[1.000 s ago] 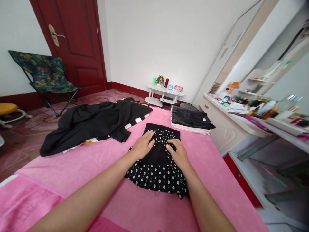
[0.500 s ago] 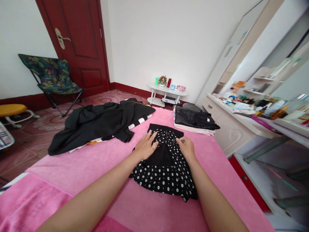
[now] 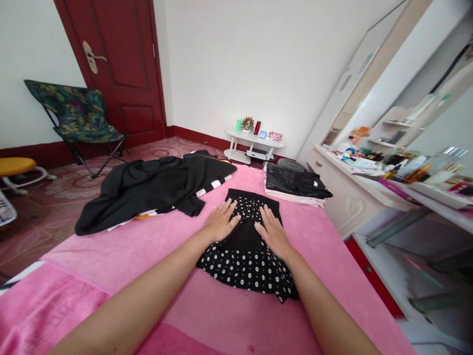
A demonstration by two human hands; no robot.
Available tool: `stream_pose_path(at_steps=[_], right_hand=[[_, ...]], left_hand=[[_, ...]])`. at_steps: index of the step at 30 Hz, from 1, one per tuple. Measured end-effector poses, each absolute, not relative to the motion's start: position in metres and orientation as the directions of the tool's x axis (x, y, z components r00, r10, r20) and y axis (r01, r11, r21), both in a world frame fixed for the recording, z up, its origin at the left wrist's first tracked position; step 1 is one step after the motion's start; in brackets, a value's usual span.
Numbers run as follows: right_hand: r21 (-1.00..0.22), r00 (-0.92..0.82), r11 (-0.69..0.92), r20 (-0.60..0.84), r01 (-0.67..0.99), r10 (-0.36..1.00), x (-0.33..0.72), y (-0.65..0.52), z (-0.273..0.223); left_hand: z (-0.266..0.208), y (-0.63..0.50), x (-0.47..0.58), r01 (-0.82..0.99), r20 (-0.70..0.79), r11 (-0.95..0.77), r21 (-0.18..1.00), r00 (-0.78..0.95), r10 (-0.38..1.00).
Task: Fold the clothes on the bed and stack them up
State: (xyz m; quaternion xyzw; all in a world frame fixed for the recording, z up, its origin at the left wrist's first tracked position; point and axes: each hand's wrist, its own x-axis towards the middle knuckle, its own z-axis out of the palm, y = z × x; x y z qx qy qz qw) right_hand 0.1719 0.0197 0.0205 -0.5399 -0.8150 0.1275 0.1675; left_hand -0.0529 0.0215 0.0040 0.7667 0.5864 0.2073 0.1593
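A black skirt with white dots (image 3: 242,268) lies spread on the pink bedcover (image 3: 177,291), its plain black waistband at the far end. On its left side, just below the waistband, my left hand (image 3: 221,222) rests flat with fingers apart. My right hand (image 3: 274,230) lies flat on the right side of the skirt, fingers stretched toward the waistband. Both palms press on the cloth and neither grips it. Parts of the skirt's side edges are hidden under my hands and forearms.
Black clothes (image 3: 155,185) lie in a loose heap at the left. A folded stack of clothes (image 3: 295,182) sits at the bed's far right corner. Beyond stands a small white table (image 3: 254,139). A dresser (image 3: 340,177) crowded with bottles runs along the right.
My right hand has moved inward from the skirt's right edge, and its curled fingers have opened out flat on the cloth. My left hand stays nearly in place.
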Motion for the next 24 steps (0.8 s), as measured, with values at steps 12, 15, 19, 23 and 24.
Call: stream_pose_path(at_steps=[12,15,19,23,24], right_hand=[[-0.376,-0.157,0.192,0.122,0.906,0.98,0.212,-0.015,-0.002],[-0.39,-0.157,0.226,0.2,0.892,0.967,0.221,-0.031,0.002],[-0.522,-0.129,0.237,0.234,0.819,0.964,0.241,-0.038,0.007],[-0.709,-0.031,0.109,0.122,0.697,0.992,0.254,-0.025,0.013],[-0.742,-0.016,0.078,0.09,0.666,0.996,0.253,-0.022,0.016]], left_hand=[[-0.003,-0.004,-0.103,0.9,0.069,-0.324,0.293,0.318,0.946],[0.002,-0.013,-0.119,0.9,0.064,-0.351,0.26,0.347,0.936],[0.018,-0.019,-0.132,0.883,0.043,-0.27,0.384,0.275,0.96],[0.031,-0.02,-0.128,0.804,0.044,-0.126,0.581,0.124,0.991],[0.033,-0.02,-0.124,0.777,0.03,-0.086,0.623,0.086,0.996]])
